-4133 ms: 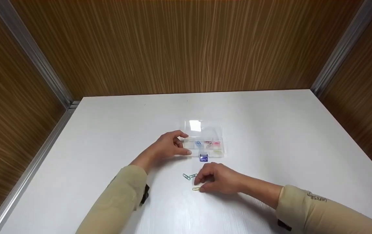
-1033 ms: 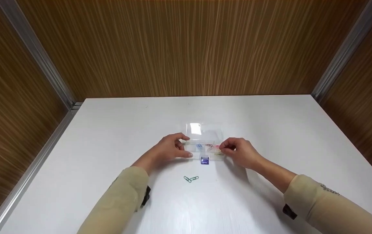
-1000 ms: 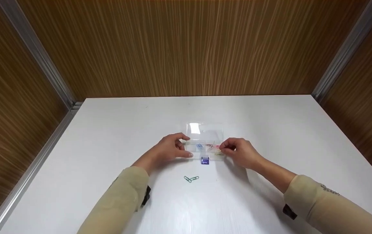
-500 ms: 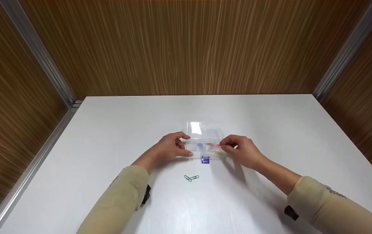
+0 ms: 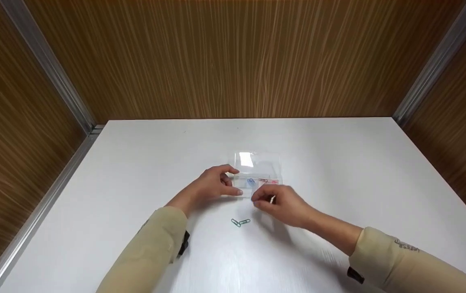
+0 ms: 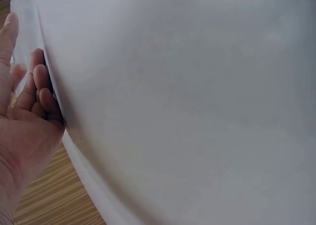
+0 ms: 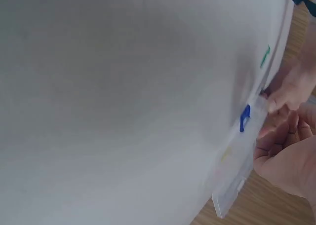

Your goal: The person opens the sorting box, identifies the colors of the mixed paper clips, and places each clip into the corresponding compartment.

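A clear plastic compartment box lies on the white table with its lid folded back. My left hand grips its left side, thumb at the near edge and index finger at the far edge. Blue, red and pink paper clips lie in its back row. My right hand hovers over the box's front edge, fingers loosely bent, nothing visible in them. It hides the blue-purple latch and yellow clips, which show in the right wrist view. Two green paper clips lie nearer me.
The white tabletop spreads around the box. Wood-patterned panels stand behind it and at both sides, with metal posts at the corners.
About four seconds ago my right hand was at a yellow clip on the table; it then went to the box's right compartments. Now it has moved left and toward me. The left hand stays put.
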Available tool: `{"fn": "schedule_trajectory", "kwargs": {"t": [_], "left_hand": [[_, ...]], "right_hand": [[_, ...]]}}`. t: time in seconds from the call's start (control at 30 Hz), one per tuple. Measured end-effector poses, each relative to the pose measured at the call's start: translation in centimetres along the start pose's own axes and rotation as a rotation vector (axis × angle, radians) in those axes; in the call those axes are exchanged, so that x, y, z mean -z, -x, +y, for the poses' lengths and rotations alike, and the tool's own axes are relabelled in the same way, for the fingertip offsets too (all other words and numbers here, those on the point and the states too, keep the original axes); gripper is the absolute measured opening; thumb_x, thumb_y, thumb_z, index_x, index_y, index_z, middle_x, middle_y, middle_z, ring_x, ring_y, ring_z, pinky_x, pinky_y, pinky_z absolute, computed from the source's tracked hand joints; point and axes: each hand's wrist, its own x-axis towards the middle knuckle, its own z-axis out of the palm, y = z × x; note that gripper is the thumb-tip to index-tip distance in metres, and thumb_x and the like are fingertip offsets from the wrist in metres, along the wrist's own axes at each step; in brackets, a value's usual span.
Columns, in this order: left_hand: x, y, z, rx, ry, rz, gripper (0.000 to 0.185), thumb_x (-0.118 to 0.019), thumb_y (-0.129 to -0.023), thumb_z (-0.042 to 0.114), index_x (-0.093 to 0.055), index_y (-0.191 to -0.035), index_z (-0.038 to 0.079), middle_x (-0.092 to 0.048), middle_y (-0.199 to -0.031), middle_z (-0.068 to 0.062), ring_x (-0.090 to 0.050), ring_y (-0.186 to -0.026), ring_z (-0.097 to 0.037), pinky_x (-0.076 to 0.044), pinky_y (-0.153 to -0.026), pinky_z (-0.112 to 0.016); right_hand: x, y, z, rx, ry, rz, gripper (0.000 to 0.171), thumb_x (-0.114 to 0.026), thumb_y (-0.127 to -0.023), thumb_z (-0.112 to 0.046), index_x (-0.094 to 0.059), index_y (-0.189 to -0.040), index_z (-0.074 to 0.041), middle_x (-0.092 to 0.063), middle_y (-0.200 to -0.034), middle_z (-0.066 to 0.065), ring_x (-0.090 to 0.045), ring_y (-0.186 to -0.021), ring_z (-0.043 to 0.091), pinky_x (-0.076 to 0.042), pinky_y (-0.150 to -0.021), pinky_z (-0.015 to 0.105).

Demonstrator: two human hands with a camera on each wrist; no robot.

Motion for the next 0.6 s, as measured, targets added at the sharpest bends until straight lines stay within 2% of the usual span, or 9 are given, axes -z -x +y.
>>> {"fn": "schedule_trajectory", "kwargs": {"t": [0.27,0.6], "left_hand": [[0.0,0.0,0.0,-0.008,0.003,0.002,0.061,-0.091,-0.087,0.027,-0.063,-0.140,0.015,-0.069,-0.095,-0.003,-0.061,-0.087,-0.018,-0.048,-0.089,-0.034],[0.1,0.0,0.0,-0.009,0.011,0.001,0.061,-0.091,-0.087,0.026,-0.063,-0.140,0.015,-0.069,-0.095,-0.003,-0.061,-0.087,-0.018,-0.048,-0.090,-0.034]], "right_hand": [[-1.9,0.6,1.2,0.052,-0.011,-0.108,0.008,-0.075,-0.097,-0.003,-0.078,-0.103,-0.006,-0.071,-0.091,-0.003,-0.058,-0.082,0.010,-0.049,-0.074,0.022],[-2.0,0.4,1.6,0.068,0.020,-0.196,0.020,-0.078,-0.094,-0.004,-0.079,-0.115,-0.006,-0.075,-0.104,0.002,-0.056,-0.088,0.011,-0.046,-0.076,0.022]]}}
